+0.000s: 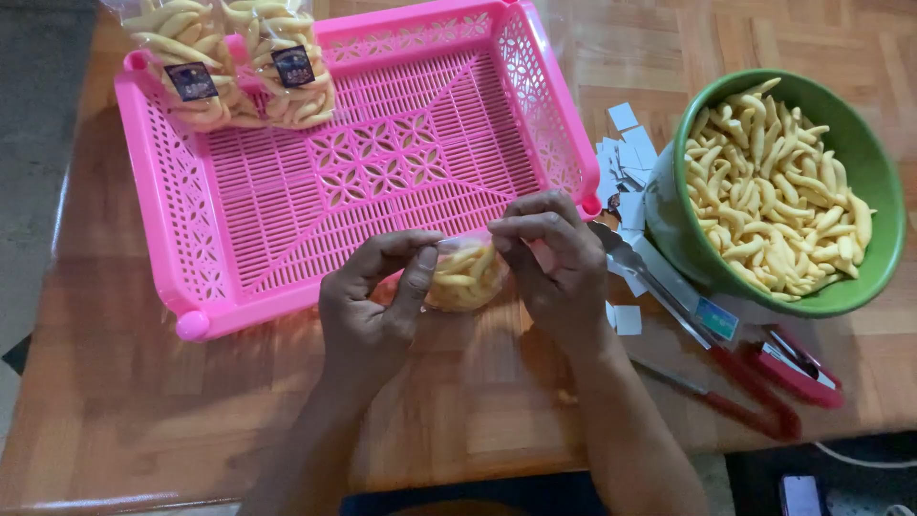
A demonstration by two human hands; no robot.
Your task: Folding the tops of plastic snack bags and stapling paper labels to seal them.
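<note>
Left hand [373, 296] curled, thumb and fingers pinched on the left side of a small clear bag of pale snack sticks [465, 275]; right hand [554, 258] likewise closed, fingertips gripping the bag's top right edge. Bag held between both hands just above the wooden table [124, 401], right at the near rim of the pink plastic basket [382, 162]. Inside the basket's far left corner, two filled and labelled snack bags [234, 62], lying side by side and touching. To the right, a green bowl [860, 277] heaped with loose snack sticks, close beside the basket's right wall. Between bowl and basket, a scatter of small white paper labels [626, 158]. Just right of the right wrist, metal tongs with red handles [688, 315] lying aslant on the table, and a red stapler [798, 368] under the bowl's near edge. Dark phone [800, 495] partly visible at the lower right corner.
</note>
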